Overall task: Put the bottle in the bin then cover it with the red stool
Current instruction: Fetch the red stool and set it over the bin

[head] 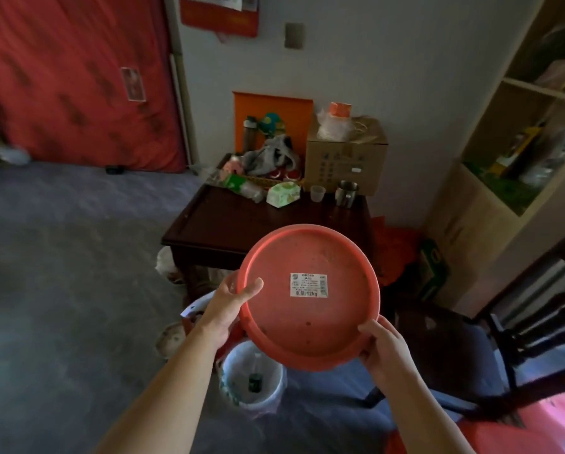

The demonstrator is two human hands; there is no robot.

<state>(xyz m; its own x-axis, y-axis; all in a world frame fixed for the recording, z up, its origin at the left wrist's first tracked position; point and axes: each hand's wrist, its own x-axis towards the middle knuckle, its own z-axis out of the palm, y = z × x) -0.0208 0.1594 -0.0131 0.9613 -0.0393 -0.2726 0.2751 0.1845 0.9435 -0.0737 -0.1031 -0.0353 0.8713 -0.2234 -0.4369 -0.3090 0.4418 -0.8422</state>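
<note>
I hold the round red plastic stool (pixel 310 319) up in the air with both hands, its seat facing me and a white label in the middle. My left hand (pixel 232 309) grips its left rim with the thumb on the seat. My right hand (pixel 386 352) clasps the lower right rim. Under the stool's lower left edge stands a small bin (pixel 274 388) lined with a white bag. A clear bottle (pixel 255 375) with a dark label lies inside it.
A dark wooden low table (pixel 228 231) with cups, a tissue pack and a cardboard box (pixel 346 158) stands just beyond the stool. A dark chair (pixel 471 348) sits at the right, shelves (pixel 520 142) behind it. Grey floor spreads to the left.
</note>
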